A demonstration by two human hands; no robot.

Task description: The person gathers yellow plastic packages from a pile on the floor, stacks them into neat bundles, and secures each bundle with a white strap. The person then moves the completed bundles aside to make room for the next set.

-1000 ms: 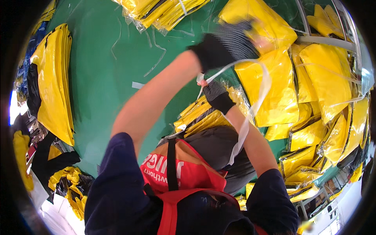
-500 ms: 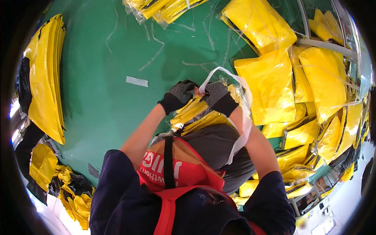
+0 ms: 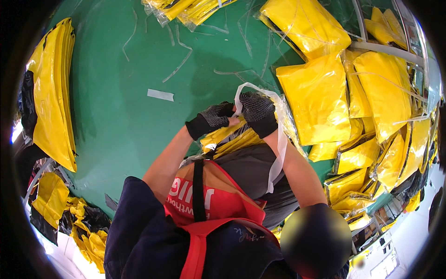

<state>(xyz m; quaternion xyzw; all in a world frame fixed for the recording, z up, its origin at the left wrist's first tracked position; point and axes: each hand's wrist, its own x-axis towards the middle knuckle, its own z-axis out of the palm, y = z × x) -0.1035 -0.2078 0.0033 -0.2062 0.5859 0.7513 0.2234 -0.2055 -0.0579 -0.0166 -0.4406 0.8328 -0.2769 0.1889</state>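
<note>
White strip [image 3: 281, 139] arcs up from between our hands, loops over the right wrist and trails down across the right forearm, its free end hanging by our dark clothing. Our left hand [image 3: 214, 116] and right hand [image 3: 258, 111], both in dark dotted gloves, curl their fingers inward at the strip's near end; we cannot tell which of them pinches it, since the fingertips overlap. We keep them close together, presumably because so narrow a band needs fine finger work. Just below lies a bundle of yellow packs [image 3: 239, 142], near our body, probably to stay within easy reach.

Farther out, a short pale piece [image 3: 160, 95] and clear slivers [image 3: 183, 58] (offcuts, perhaps) lie on the green table [image 3: 121, 139]. Yellow bags [image 3: 316, 102] overlap in a heap to our right, maybe so one can be picked off readily. A tall yellow stack [image 3: 53, 97] stands far left, and a banded stack [image 3: 200, 11] sits at the top edge.
</note>
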